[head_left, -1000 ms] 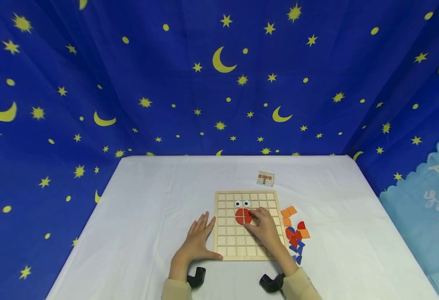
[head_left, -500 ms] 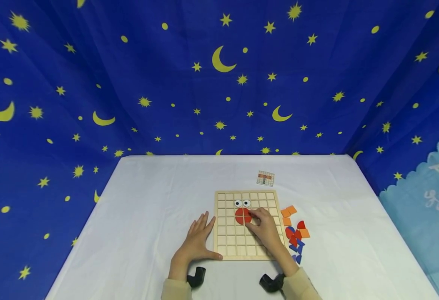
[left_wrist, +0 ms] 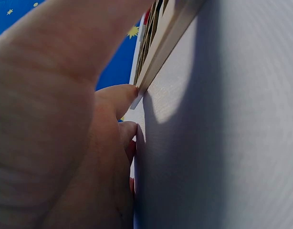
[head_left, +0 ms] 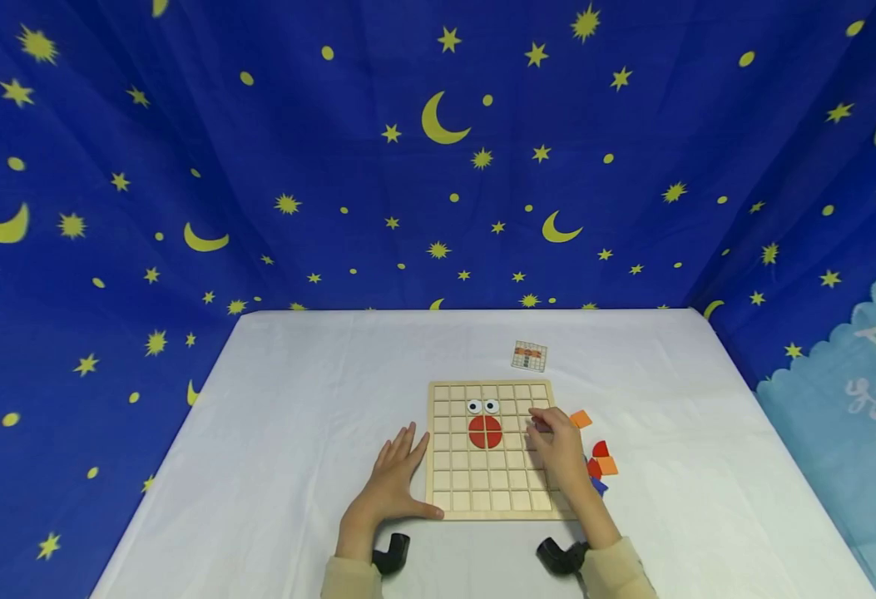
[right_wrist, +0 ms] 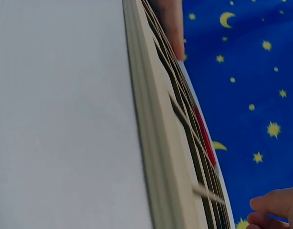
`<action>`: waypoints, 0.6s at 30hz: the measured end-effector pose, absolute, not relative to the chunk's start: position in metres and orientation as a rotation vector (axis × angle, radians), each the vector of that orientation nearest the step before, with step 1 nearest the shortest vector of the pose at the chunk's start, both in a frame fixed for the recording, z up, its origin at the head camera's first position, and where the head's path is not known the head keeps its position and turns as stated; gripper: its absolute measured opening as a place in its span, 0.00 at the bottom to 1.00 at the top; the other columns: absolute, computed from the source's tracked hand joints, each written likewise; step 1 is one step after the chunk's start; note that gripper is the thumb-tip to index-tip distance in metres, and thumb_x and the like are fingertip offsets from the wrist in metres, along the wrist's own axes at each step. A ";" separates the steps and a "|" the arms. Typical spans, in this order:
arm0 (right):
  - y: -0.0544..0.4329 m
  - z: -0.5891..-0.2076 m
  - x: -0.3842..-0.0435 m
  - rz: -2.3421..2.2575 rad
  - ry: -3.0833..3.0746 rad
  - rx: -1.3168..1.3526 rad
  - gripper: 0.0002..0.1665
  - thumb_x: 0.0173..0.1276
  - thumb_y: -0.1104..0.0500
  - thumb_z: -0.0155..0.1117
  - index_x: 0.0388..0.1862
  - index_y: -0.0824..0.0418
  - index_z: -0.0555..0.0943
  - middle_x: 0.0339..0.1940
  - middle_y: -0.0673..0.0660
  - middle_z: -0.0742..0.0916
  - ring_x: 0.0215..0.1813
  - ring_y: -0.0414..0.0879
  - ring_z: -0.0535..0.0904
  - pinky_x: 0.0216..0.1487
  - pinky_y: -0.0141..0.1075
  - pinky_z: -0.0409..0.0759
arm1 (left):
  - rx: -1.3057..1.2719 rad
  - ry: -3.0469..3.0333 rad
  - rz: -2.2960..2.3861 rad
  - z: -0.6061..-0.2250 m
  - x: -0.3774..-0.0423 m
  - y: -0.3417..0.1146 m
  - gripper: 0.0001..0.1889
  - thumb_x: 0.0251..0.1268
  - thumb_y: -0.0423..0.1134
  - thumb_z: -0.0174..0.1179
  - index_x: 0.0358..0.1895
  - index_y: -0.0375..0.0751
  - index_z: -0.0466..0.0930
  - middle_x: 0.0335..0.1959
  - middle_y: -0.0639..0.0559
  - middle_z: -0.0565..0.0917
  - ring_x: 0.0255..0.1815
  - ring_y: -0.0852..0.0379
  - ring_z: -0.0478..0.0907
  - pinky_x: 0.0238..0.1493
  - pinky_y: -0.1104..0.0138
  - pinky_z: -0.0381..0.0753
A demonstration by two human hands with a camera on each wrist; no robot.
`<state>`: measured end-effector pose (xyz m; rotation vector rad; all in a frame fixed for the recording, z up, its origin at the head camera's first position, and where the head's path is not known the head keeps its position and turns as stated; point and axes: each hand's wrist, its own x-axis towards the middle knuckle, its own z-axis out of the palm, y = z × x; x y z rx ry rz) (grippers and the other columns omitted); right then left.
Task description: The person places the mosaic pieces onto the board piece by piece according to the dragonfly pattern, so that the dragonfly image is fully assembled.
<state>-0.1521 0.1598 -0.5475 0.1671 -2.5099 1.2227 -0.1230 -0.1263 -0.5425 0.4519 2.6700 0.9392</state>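
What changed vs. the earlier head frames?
The right hand moved off the red circle to the right, over the board's right side, now hiding some loose pieces. Can't tell if its fingers hold anything. Unchanged: left hand at the board's left edge, red circle, eye pieces, card.

1. Head view: from above and well back, facing forward and down over the board (head_left: 471,480) and tabletop (head_left: 295,399) to the starry curtain (head_left: 348,158).
2. Left wrist: low, very close, rolled sideways, facing past the board's edge.
3. Right wrist: low, close, rolled oppositely.
4. All share board, tabletop, starry curtain.
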 end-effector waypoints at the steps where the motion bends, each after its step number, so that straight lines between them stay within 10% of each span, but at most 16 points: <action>1: 0.164 -0.547 -0.152 1.230 -2.508 0.168 0.15 0.57 0.72 0.66 0.46 0.72 0.81 0.38 0.62 0.85 0.40 0.53 0.84 0.43 0.42 0.85 | 0.448 2.668 0.941 -0.542 -0.123 -0.126 0.66 0.26 0.58 0.78 0.75 0.39 0.52 0.78 0.37 0.45 0.79 0.39 0.40 0.77 0.45 0.39; 8: 0.189 -0.548 -0.154 1.192 -2.515 0.143 0.15 0.58 0.76 0.62 0.46 0.73 0.81 0.38 0.63 0.85 0.41 0.53 0.83 0.41 0.35 0.85 | 0.444 2.664 0.938 -0.540 -0.123 -0.126 0.66 0.26 0.58 0.78 0.75 0.40 0.51 0.78 0.37 0.45 0.79 0.39 0.40 0.77 0.45 0.38; 18: 0.230 -0.550 -0.162 1.053 -2.723 0.051 0.25 0.53 0.76 0.54 0.53 0.71 0.79 0.50 0.68 0.84 0.56 0.64 0.77 0.59 0.58 0.74 | 0.452 2.658 0.959 -0.544 -0.122 -0.126 0.65 0.27 0.58 0.78 0.75 0.40 0.51 0.78 0.37 0.45 0.79 0.39 0.40 0.77 0.45 0.37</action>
